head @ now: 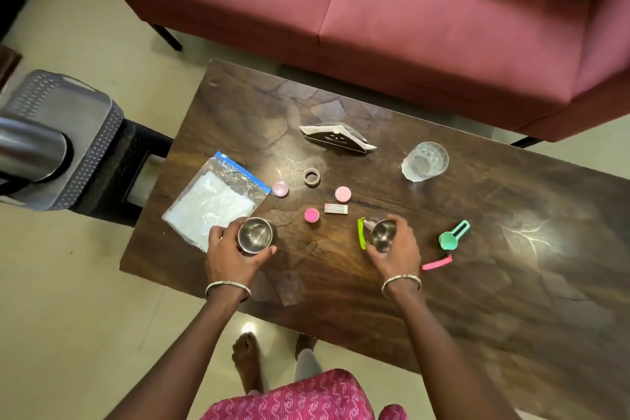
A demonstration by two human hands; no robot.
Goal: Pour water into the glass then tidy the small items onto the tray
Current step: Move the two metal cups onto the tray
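My left hand point(227, 254) grips a small steel cup point(256, 235) near the table's front left. My right hand point(398, 247) grips a second, smaller steel cup point(382, 234) a little to the right. A clear glass point(424, 161) with water stands at the back right. Between and around my hands lie small items: three pink caps point(280, 188) point(342, 194) point(311, 215), a tape ring point(312, 177), a small white box point(336, 208), a green clip point(361, 233), a pink clip point(437, 263) and a teal scoop point(451, 236). A grey tray point(81, 133) sits on a stool to the left, off the table.
A zip bag point(214, 198) of white material lies at the table's left, touching my left wrist area. A black napkin holder point(337, 138) stands at the back. A steel jug point(30, 150) rests on the grey tray. A maroon sofa point(409, 10) runs behind the dark wooden table point(477, 266).
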